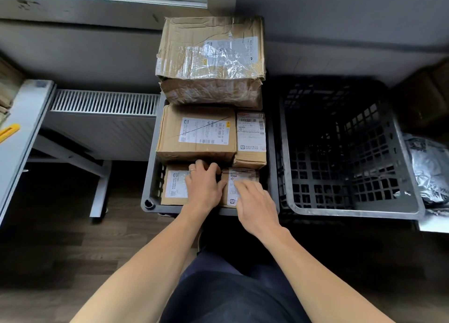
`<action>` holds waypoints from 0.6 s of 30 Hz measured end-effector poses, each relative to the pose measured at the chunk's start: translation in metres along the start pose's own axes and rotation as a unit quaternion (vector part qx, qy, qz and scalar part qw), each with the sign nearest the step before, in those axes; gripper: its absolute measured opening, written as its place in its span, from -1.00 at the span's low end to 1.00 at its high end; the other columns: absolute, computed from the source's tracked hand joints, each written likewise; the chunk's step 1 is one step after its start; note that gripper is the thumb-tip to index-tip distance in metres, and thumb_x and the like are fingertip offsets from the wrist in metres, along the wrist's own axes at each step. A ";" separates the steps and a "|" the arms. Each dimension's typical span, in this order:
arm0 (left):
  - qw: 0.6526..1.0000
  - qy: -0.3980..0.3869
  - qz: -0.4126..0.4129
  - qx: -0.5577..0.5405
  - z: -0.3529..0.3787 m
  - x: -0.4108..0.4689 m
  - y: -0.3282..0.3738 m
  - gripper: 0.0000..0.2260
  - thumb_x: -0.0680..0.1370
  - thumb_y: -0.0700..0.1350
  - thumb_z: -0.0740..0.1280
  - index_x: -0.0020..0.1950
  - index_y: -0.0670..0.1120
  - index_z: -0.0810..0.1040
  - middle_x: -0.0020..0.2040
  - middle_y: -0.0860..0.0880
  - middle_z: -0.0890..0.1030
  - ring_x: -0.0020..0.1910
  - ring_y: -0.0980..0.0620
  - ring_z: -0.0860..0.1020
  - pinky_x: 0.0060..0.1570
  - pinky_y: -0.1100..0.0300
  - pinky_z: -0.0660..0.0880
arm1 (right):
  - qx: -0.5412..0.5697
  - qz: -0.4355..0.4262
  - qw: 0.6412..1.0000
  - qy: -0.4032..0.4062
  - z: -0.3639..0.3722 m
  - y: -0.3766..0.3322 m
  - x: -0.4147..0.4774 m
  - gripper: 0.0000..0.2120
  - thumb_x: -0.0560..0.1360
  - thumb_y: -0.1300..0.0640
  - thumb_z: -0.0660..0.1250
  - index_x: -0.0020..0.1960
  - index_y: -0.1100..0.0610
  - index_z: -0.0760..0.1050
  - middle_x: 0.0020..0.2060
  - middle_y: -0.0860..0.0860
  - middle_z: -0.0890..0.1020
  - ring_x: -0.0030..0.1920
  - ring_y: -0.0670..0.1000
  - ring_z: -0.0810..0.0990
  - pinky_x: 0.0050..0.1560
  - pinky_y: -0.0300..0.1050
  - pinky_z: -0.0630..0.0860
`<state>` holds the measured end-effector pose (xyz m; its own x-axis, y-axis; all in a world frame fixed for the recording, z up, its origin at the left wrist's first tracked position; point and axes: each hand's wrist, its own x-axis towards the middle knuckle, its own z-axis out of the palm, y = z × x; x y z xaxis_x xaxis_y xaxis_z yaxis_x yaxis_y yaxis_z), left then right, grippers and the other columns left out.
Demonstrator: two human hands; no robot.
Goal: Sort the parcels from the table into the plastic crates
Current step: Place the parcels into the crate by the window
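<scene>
At the far left, the table [24, 118] shows what look like more parcels [6, 86] at its edge, so sorting is likely unfinished. The middle crate [151, 176] is nearly full of cardboard boxes. In it, the left hand [204, 185] hooks its fingers over the far edge of the near-left box [173, 187]. The right hand [255, 201] lies fairly flat on the near-right box [234, 175], gripping nothing. The black crate [403, 157] on the right looks empty.

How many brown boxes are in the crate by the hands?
5: big taped box at the back, labelled box in the middle, narrow box right of it, left small box and right small box in front. Others may hide underneath.
</scene>
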<state>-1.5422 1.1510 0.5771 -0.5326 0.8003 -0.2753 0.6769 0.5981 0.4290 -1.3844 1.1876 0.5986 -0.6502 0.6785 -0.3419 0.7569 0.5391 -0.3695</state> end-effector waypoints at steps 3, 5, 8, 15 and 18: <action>1.000 -0.008 0.001 0.005 -0.001 0.003 -0.001 -0.66 0.60 0.09 0.41 0.29 -0.05 0.53 0.30 -0.15 0.39 0.32 -0.21 0.33 0.27 -0.08 0.35 | -0.023 0.009 1.000 -0.011 0.000 0.001 0.002 -0.59 0.68 0.14 0.16 0.52 0.11 0.40 0.49 0.01 0.37 0.50 0.08 0.29 0.37 0.00 0.35; 1.000 -0.007 0.008 -0.022 0.000 0.002 -0.005 -0.62 0.58 0.10 0.44 0.29 -0.08 0.53 0.28 -0.16 0.41 0.29 -0.21 0.34 0.25 -0.06 0.35 | -0.030 0.013 0.999 -0.013 0.000 0.001 0.002 -0.60 0.69 0.14 0.15 0.51 0.11 0.42 0.50 0.01 0.36 0.51 0.07 0.27 0.37 0.00 0.35; 0.998 -0.001 0.016 -0.067 -0.002 -0.001 -0.016 -0.57 0.54 0.09 0.50 0.28 -0.12 0.52 0.25 -0.15 0.44 0.26 -0.19 0.38 0.25 -0.04 0.39 | -0.017 0.023 0.999 -0.019 0.000 0.000 0.001 -0.59 0.70 0.15 0.14 0.53 0.10 0.40 0.52 0.00 0.34 0.53 0.05 0.24 0.38 -0.01 0.33; 0.999 0.008 -0.032 -0.043 -0.005 -0.005 -0.016 -0.63 0.50 0.09 0.51 0.18 -0.04 0.51 0.24 -0.06 0.39 0.30 -0.13 0.32 0.25 -0.06 0.30 | 0.036 0.037 0.998 -0.020 0.001 -0.010 -0.002 -0.61 0.70 0.18 0.15 0.50 0.15 0.43 0.46 0.02 0.41 0.51 0.07 0.29 0.44 0.03 0.34; 0.999 -0.003 -0.037 -0.037 -0.006 -0.003 -0.010 -0.69 0.52 0.03 0.48 0.17 -0.05 0.51 0.24 -0.08 0.39 0.30 -0.15 0.30 0.23 -0.08 0.29 | 0.054 0.043 0.997 -0.023 0.002 -0.011 -0.002 -0.61 0.70 0.19 0.15 0.50 0.17 0.44 0.50 0.04 0.41 0.55 0.05 0.24 0.49 0.06 0.31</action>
<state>-1.5507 1.1425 0.5787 -0.5765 0.7541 -0.3146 0.5955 0.6514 0.4701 -1.3914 1.1800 0.6017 -0.5866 0.6955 -0.4149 0.8006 0.4209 -0.4264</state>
